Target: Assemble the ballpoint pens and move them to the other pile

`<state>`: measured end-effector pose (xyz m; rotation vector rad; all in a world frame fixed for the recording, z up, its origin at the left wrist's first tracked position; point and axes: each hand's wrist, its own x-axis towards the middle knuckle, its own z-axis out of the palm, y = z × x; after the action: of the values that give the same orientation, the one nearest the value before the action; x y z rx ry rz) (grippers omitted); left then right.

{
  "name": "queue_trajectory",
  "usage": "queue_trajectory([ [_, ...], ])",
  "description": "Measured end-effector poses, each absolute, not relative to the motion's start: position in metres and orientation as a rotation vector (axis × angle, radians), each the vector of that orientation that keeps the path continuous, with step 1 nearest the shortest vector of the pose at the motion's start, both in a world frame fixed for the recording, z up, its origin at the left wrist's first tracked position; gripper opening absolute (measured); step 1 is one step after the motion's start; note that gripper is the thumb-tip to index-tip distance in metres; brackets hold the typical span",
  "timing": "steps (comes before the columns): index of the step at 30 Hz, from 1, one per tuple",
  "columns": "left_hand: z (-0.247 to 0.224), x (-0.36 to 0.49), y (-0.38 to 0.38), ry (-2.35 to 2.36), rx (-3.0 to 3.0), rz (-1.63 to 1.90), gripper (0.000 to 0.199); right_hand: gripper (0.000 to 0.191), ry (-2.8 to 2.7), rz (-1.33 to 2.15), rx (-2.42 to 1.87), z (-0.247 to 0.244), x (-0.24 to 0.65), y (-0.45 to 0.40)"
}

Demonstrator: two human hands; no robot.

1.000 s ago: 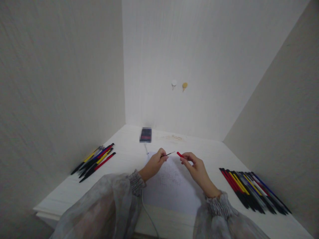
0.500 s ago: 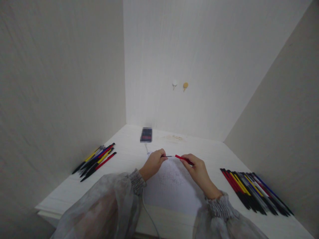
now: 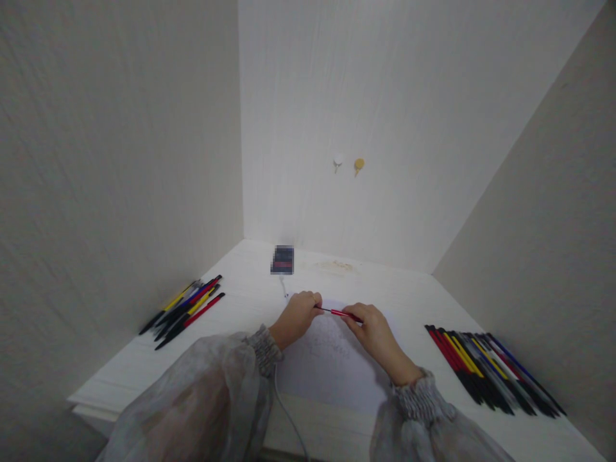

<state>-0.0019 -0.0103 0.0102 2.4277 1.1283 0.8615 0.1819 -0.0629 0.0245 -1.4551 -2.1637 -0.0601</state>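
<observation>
My left hand (image 3: 297,317) pinches a thin, dark pen refill (image 3: 326,309) that sticks out to the right from my fingertips. In my right hand (image 3: 378,333), the fingers are closed around a red pen barrel (image 3: 338,312) with a dark rear part. The refill's free end meets the barrel's open end, and part of it appears to be inside. Both hands are above a sheet of paper (image 3: 332,378) covered in faint scribbles. My fingers hide the far ends of both parts.
Several pens (image 3: 185,312) lie in a loose pile at the left. A row of several pens (image 3: 491,372) lies at the right. Behind my hands is a blurred dark object (image 3: 283,260). A pale cable (image 3: 289,417) runs past my left sleeve. Two hooks hang on the back wall.
My hands have come slightly closer together and lower. The gap between refill and red barrel has closed, and less of the refill shows between them.
</observation>
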Motion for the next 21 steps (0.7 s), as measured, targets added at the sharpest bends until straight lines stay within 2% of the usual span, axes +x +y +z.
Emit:
queue_trajectory([
  [2, 0.01, -0.001, -0.013, 1.084, 2.394, 0.828, 0.007, 0.02, -2.214, -0.056, -1.438, 0.02, 0.177, -0.062],
  [5, 0.007, 0.0, -0.018, 1.004, 2.276, 0.813, 0.014, 0.021, -2.247, -0.069, -1.422, 0.015, 0.173, -0.062],
  [13, 0.0, -0.002, -0.015, 0.901, 2.217, 0.954, 0.02, 0.026, -2.244, -0.057, -1.419, 0.014, 0.174, -0.062],
  [21, 0.006, 0.0, -0.019, 0.677, 2.389, 0.891, 0.009, 0.031, -2.176, 0.375, -1.486, 0.012, 0.169, -0.063],
])
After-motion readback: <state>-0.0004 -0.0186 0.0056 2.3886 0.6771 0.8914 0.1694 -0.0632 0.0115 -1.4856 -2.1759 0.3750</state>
